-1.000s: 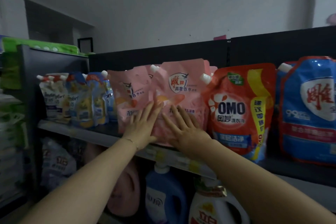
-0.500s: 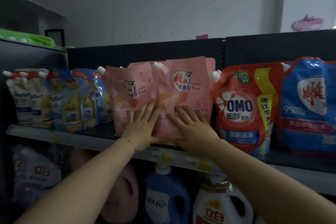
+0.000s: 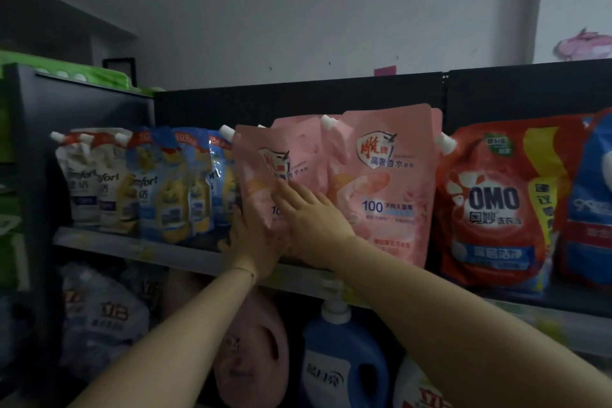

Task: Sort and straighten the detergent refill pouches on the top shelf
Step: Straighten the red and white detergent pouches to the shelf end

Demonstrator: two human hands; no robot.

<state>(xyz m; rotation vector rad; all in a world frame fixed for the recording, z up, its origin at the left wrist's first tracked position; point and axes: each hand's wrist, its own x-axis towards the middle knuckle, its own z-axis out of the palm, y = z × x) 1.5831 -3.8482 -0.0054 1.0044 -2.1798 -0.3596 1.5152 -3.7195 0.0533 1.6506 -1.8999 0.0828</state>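
Dim, flat indoor light with a cool grey cast; the wall (image 3: 298,10) above is the brightest area. The front pink pouch (image 3: 381,189) and the OMO pouch (image 3: 490,205) are sharpest, with a faint sheen on their film. The left hand (image 3: 250,242) and right hand (image 3: 311,219) are slightly smeared. The Comfort pouches (image 3: 109,182) at far left look soft. Below the top shelf (image 3: 132,248), deep shadow swallows the blue bottle (image 3: 344,364). Wide-angle distortion bows the shelf lines towards the edges

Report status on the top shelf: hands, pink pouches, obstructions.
Left hand, right hand: open, flat on left pink pouch. That pouch askew; right pink pouch upright. Blue pouches close beside the askew one.
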